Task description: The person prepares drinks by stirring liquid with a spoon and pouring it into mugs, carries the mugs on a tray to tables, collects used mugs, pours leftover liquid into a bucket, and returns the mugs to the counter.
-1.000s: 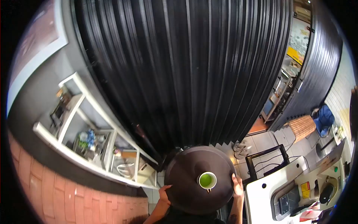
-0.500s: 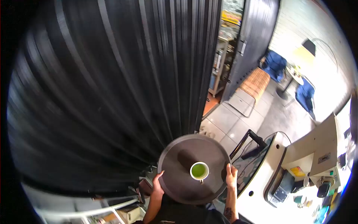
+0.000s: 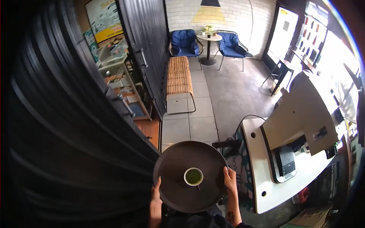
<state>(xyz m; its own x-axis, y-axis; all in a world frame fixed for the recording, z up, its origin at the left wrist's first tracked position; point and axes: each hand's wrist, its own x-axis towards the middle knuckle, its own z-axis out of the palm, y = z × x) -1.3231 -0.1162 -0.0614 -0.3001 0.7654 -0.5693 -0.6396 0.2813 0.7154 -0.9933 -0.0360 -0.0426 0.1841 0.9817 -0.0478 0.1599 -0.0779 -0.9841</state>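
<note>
A round dark brown serving tray [image 3: 178, 157] is held out in front of my body. My left hand [image 3: 156, 193] grips its left rim, thumb on top and the fingers hidden underneath. On the right rim, my right hand [image 3: 229, 178] holds it the same way. Near the middle of the tray stands a white cup [image 3: 193, 176] of green liquid, upright, its small handle pointing towards me. Neither hand touches the cup.
A black corrugated wall [image 3: 95, 152] runs close on my left, with an open doorway and shelves [image 3: 129, 91]. On my right is a white counter [image 3: 262, 176] with a machine. Ahead are a wicker bench [image 3: 178, 76], a round table [image 3: 209, 37] and blue chairs [image 3: 186, 43].
My view has swung to the right, so the seating area now lies ahead and the doorway is nearer. Both hands still hold the tray, with the cup standing on it.
</note>
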